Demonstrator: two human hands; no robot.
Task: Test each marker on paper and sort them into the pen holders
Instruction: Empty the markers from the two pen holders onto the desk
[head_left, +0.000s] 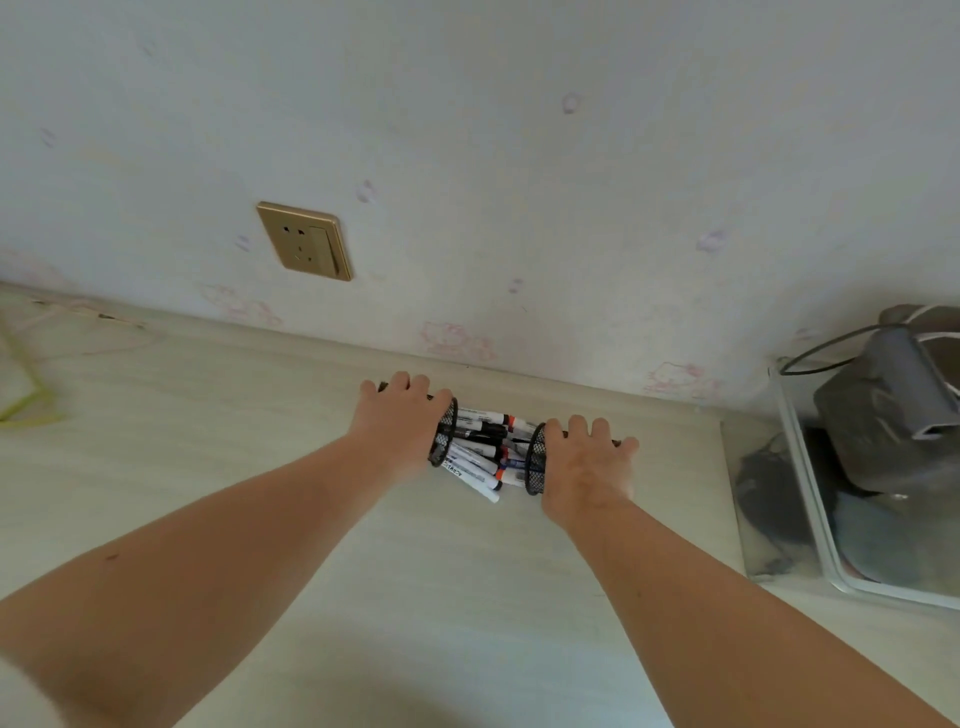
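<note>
We saw both arms stretched out over the pale wooden worktop (467, 597) toward the wall (519, 156). The left hand (397, 423) lay over a black mesh pen holder (445, 439) turned on its side, its fingers curled round the far end of the holder, so the grip was closed on it. The right hand (587, 462) gripped a second black mesh pen holder (535, 460) the same way, also on its side, its grip closed round that one.

The open mouths of the two holders faced each other, near but apart. Between them lay a bundle of markers (480, 447), white-bodied with dark and red caps, bridging the gap from one mouth to the other; one white marker (470, 478) stuck out toward us and rested on the worktop.

On the wall above sat a gold-coloured socket (305, 241). To the right stood a clear plastic bin (800, 493) holding dark grey items, with a black cable (826, 348) looping over it. At the far left edge lay something yellow-green (26, 384), blurred beyond telling.
</note>
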